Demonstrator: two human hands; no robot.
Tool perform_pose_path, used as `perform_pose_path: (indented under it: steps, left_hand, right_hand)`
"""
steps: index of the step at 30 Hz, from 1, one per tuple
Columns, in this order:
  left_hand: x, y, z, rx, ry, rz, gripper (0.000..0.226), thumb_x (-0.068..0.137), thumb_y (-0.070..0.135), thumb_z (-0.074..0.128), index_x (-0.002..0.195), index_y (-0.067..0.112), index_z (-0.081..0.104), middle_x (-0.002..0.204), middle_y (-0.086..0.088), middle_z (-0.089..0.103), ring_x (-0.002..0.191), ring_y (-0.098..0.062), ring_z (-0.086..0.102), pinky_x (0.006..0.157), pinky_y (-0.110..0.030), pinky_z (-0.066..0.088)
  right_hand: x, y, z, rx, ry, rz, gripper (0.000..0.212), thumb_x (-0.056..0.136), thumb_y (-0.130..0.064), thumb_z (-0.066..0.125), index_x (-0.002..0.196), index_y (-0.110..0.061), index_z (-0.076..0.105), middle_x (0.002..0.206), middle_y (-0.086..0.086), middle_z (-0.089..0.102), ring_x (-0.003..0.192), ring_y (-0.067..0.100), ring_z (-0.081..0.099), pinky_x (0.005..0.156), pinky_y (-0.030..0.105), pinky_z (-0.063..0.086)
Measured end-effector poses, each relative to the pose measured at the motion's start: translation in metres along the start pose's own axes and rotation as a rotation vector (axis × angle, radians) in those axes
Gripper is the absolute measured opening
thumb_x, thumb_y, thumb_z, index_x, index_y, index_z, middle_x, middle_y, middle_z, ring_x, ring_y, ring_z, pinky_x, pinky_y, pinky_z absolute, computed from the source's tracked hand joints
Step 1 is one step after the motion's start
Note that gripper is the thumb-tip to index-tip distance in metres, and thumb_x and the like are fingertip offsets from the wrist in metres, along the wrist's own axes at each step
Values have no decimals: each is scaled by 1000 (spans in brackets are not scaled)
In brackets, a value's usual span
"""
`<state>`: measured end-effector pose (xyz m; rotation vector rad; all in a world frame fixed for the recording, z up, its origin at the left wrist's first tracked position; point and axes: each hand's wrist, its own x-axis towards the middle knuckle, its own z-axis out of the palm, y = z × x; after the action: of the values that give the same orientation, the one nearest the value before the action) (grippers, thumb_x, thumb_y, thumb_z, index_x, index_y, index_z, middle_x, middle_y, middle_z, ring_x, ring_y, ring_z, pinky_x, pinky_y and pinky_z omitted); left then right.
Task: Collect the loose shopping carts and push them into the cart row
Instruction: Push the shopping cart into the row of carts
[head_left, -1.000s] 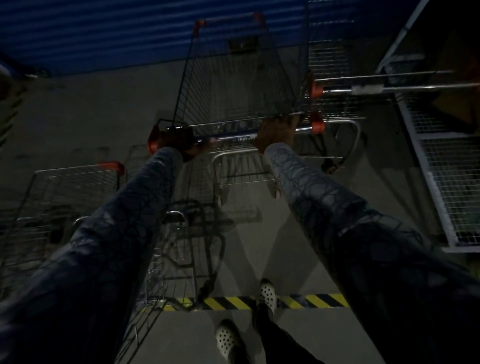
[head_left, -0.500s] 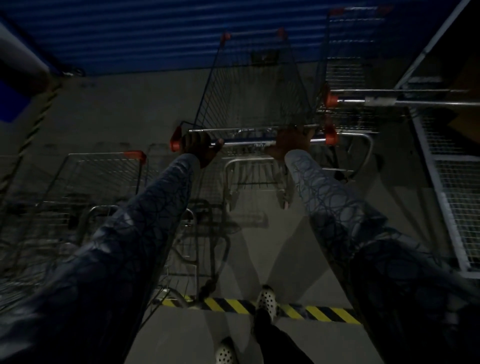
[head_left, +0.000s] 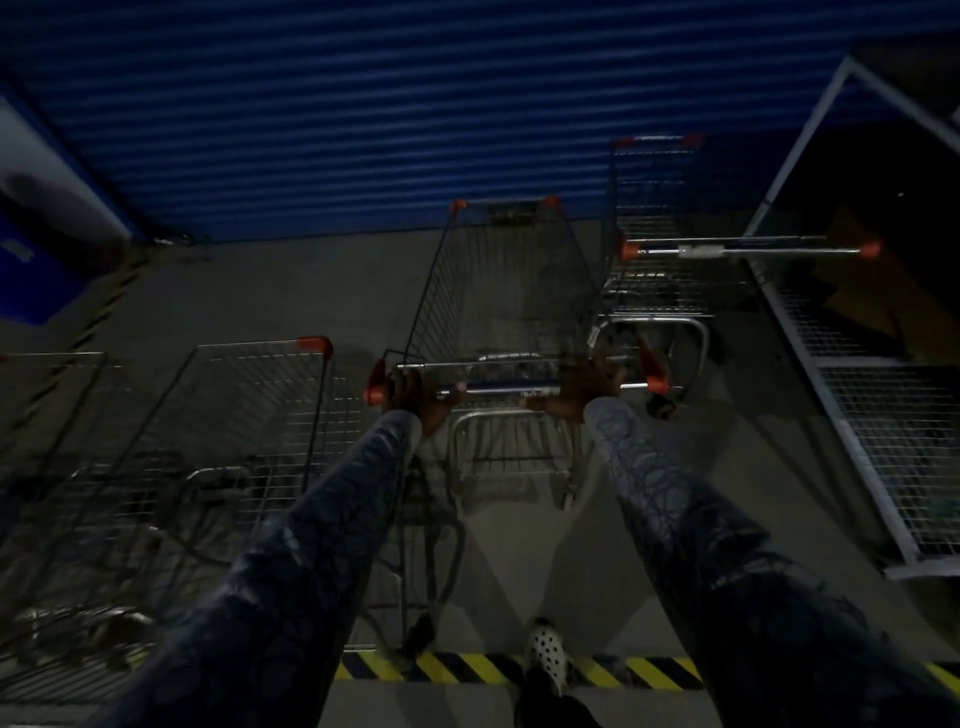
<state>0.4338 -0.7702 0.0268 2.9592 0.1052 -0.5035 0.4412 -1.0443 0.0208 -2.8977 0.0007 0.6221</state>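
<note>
A wire shopping cart (head_left: 506, 291) with red corner caps stands straight ahead of me on the dim concrete floor. My left hand (head_left: 415, 400) grips the left end of its handle bar (head_left: 511, 388). My right hand (head_left: 584, 395) grips the same bar further right. Both arms reach out in patterned sleeves. A second cart (head_left: 660, 228) with a long handle stands just to the right of the one I hold. At my left, several carts (head_left: 249, 431) stand side by side.
A blue corrugated wall (head_left: 415, 114) closes off the far side. A metal mesh frame (head_left: 872, 395) runs along the right. A yellow-and-black hazard stripe (head_left: 467, 667) crosses the floor by my spotted shoe (head_left: 545, 652). A striped post base shows at far left (head_left: 98, 312).
The cart I hold has rolled forward towards the blue wall, and my arms have stretched out with it. The view has tilted up, showing more wall.
</note>
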Motion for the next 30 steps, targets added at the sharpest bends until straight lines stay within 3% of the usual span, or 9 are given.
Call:
perform_pose_path:
  steps: [2, 6, 14, 19, 21, 24, 27, 30]
  left_hand:
    - [-25, -7, 5, -1, 13, 2, 100, 81, 86, 14, 151, 17, 34, 159, -16, 25, 148, -36, 16, 122, -50, 5]
    - [-72, -15, 10, 62, 4, 59, 81, 97, 71, 25, 154, 14, 26, 163, -13, 20, 150, -32, 13, 123, -45, 1]
    - [-140, -51, 24, 98, 18, 92, 77, 98, 68, 27, 154, 16, 29, 161, -10, 26, 149, -28, 18, 121, -40, 8]
    - [-172, -65, 40, 104, 38, 105, 79, 97, 71, 26, 153, 15, 32, 159, -14, 27, 148, -32, 18, 121, -44, 7]
    - [-185, -66, 47, 104, 53, 100, 82, 95, 74, 25, 151, 15, 34, 158, -13, 29, 147, -32, 20, 121, -46, 7]
    - [-199, -66, 54, 96, 77, 117, 97, 82, 85, 18, 147, 16, 37, 155, -10, 34, 145, -31, 24, 121, -48, 8]
    - [-207, -72, 65, 188, 67, 160, 93, 83, 80, 41, 149, 15, 33, 154, -10, 35, 143, -33, 28, 120, -49, 15]
    - [-214, -74, 65, 302, -2, 200, 96, 78, 75, 58, 151, 18, 31, 151, -9, 41, 139, -32, 37, 118, -48, 21]
  right_hand:
    - [-23, -1, 10, 20, -11, -13, 137, 38, -111, 20, 154, -39, 30, 164, -8, 20, 153, 24, 6, 121, 57, 6]
    - [-72, -12, 27, 2, 12, 13, 121, 52, -106, 27, 153, -38, 33, 165, -8, 19, 153, 28, 4, 119, 63, 3]
    - [-156, -48, 55, 14, 9, 52, 106, 71, -94, 42, 157, -33, 27, 167, -1, 11, 153, 29, -2, 117, 63, -1]
    - [-187, -50, 72, 20, 44, 19, 101, 73, -92, 43, 154, -31, 35, 166, -1, 15, 153, 28, 0, 118, 61, -2]
    - [-196, -45, 79, -2, 47, 1, 111, 70, -98, 35, 154, -26, 36, 165, -1, 19, 153, 28, 4, 119, 60, -4]
    - [-207, -41, 87, -40, 69, 8, 111, 71, -97, 34, 153, -23, 37, 163, 2, 26, 152, 30, 12, 120, 58, -2]
    - [-227, -41, 90, -53, 59, 33, 111, 69, -96, 37, 152, -22, 39, 161, 2, 32, 150, 30, 17, 121, 57, 6]
    - [-244, -44, 93, -86, 40, 56, 112, 66, -99, 35, 151, -26, 39, 160, -1, 33, 150, 29, 20, 121, 58, 3]
